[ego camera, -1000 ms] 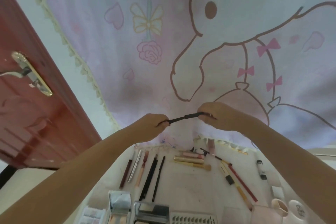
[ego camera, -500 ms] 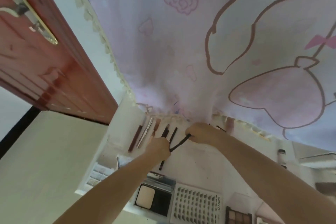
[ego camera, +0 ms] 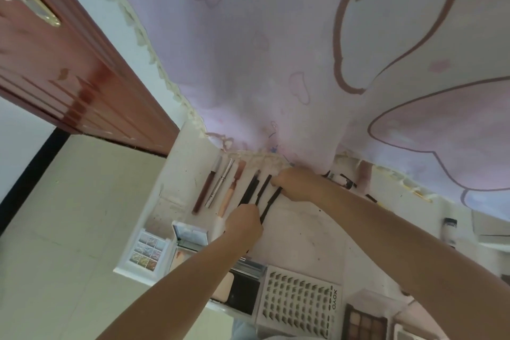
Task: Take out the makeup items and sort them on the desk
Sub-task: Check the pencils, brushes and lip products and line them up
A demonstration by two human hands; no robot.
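Thin black pencil (ego camera: 271,203) held at both ends just over the white desk (ego camera: 300,234), far end pinched in curled fingers of right hand (ego camera: 299,183), near end gripped by left hand (ego camera: 244,222), fingers curled round it. Just left of the pencil: row of sticks lying parallel, two black pencils (ego camera: 252,192), a peach tube (ego camera: 231,192), silver tube (ego camera: 219,183), dark red tube (ego camera: 207,188). Nearer than the pencil, at desk's front edge: glitter palette (ego camera: 146,252) with nine filled pans, open mirror compact (ego camera: 190,236), black powder compact (ego camera: 240,291) holding a beige pan, false lash tray (ego camera: 299,303) full of lash clusters, brown eyeshadow palette (ego camera: 364,323). Behind the pencil hangs a pink cartoon curtain (ego camera: 303,50); red wooden door (ego camera: 69,72) far left.
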